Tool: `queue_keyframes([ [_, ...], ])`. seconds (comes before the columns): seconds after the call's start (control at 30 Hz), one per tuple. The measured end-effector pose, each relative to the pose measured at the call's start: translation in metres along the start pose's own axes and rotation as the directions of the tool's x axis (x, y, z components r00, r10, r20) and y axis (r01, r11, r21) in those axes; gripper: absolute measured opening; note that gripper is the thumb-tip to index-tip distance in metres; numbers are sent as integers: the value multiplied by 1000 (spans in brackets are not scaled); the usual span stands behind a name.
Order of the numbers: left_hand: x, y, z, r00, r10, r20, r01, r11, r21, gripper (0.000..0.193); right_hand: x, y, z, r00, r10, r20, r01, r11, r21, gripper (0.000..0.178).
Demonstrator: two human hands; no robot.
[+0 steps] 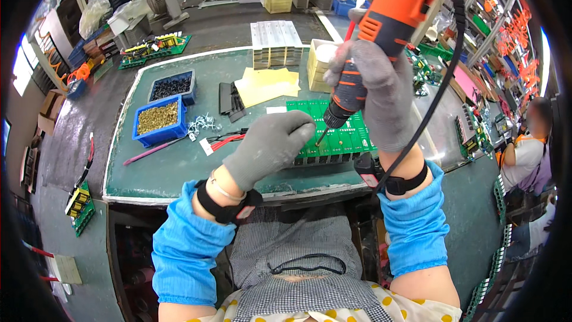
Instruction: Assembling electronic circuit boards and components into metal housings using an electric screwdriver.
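My right hand (381, 77), in a grey glove, is wrapped round an orange and black power drill (398, 6). Its thin bit points down at a green circuit board (354, 134) in front of me; the tip appears to meet the board near its left part. My left hand (271, 143), also gloved in grey, hovers over the board's left edge beside the bit. Its fingers are curled together, and what they may hold is hidden. Loose silver screws (202, 125) and red and black wires (226, 141) lie left of the board.
A blue bin of brass-coloured parts (159, 120) and a bin of black parts (173, 87) stand left. Behind are yellow sheets (268, 86), stacked metal heatsinks (276, 42) and a wooden box (319, 65). The drill's black cord (441, 89) crosses my right wrist. People (527, 149) are at far right.
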State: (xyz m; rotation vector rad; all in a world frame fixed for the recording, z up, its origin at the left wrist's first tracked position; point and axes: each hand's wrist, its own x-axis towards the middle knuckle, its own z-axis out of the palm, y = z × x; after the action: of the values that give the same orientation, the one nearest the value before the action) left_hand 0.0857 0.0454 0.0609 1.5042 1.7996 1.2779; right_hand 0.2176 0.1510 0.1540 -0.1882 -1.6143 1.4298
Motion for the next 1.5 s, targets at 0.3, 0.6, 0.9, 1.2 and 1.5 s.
queue_keyframes([
  [0.3, 19, -6, 7, 986, -42, 161, -10, 950, 312, 29, 6, 8, 1, 997, 46, 56, -48, 998, 36, 34],
  [0.6, 14, -7, 9, 991, -43, 125, 13, 972, 233, 25, -2, -15, -16, 965, -204, 166, 193, 978, 83, 69],
  [0.9, -11, 3, 17, 989, 122, 82, -118, 991, -60, 16, -33, -28, -33, 925, -338, -173, 370, 905, 210, 83],
  [1.2, -26, 12, 24, 994, 103, 40, -90, 964, -250, 15, -51, -35, -43, 919, -299, -255, 368, 883, 292, 64],
  [1.5, -35, 16, 38, 978, 166, -127, -175, 983, -61, 13, -58, -30, -43, 914, -163, -370, 280, 916, 287, 60],
])
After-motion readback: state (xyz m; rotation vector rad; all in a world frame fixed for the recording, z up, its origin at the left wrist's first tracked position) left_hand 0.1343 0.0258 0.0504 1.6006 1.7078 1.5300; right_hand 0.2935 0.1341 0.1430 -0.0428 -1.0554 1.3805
